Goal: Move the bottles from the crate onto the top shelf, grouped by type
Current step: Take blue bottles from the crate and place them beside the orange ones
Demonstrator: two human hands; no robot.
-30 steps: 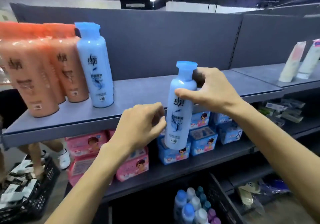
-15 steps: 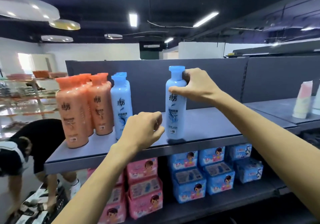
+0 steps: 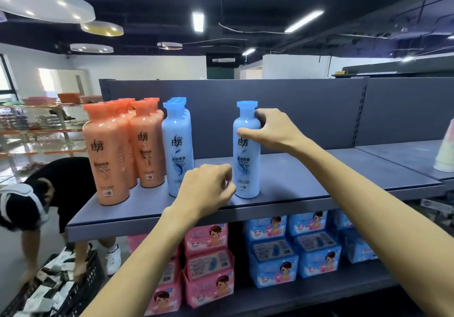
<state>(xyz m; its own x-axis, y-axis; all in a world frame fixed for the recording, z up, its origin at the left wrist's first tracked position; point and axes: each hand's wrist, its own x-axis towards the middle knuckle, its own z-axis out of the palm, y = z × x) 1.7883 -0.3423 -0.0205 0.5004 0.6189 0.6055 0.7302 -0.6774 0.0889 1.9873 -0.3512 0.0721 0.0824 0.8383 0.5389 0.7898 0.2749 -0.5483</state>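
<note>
Because the task wants like kept with like, the blue bottle point(image 3: 247, 159) in my right hand point(image 3: 274, 130) stands upright on the top shelf point(image 3: 331, 179) at 3 o'clock from the blue row point(image 3: 177, 149). A clear gap separates them, and the bottle's base is near the front edge. My right-hand fingers point(image 3: 261, 118) curl round its shoulder just under the cap, thumb across the front. I judge this high grip lets me steer and slide the bottle without toppling it. My left hand point(image 3: 206, 189) hovers at 7 o'clock from the bottle, fingers curled in on the thumb and holding nothing. I cannot tell whether it touches the bottle, but it looks placed to steady the foot. The orange bottles point(image 3: 108, 159) stand at 9 o'clock of the blue row in two files, labels forward, so each colour makes its own block. Counting caps, I make roughly six orange, four in the blue row and this one loose blue, though the rear ones overlap. I judge the loose bottle wants sliding toward 9 o'clock to join its kind. The bottles' crate is out of view. At 8 o'clock another person point(image 3: 49, 189) bends over a black crate of packets point(image 3: 59, 289).
</note>
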